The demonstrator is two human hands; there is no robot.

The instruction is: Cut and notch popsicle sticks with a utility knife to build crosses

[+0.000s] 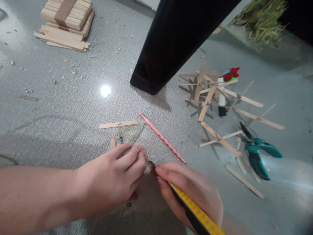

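Observation:
My right hand (pixel 188 189) grips a yellow and black utility knife (pixel 193 205), its front end pointing up and left to my left fingertips. My left hand (pixel 119 173) is closed in a pinch; what lies between its fingers is mostly hidden, with only a small tan tip showing beside the knife. Just above my left fingers lie a clear greenish set square (pixel 129 132) and a craft stick (pixel 118 124) with a small dark mark. The end of another craft stick (pixel 112 143) pokes out by my left hand. A pink pencil (pixel 162 138) lies slanted above the knife.
A black upright post (pixel 176 42) stands in the middle. Stacked craft sticks (pixel 67 19) sit upper left among wood chips. At right are joined stick pieces (pixel 210 91), a white tube with a black cap (pixel 222 101), green-handled pliers (pixel 256 156) and loose sticks. Dry grass (pixel 261 23) lies at the back.

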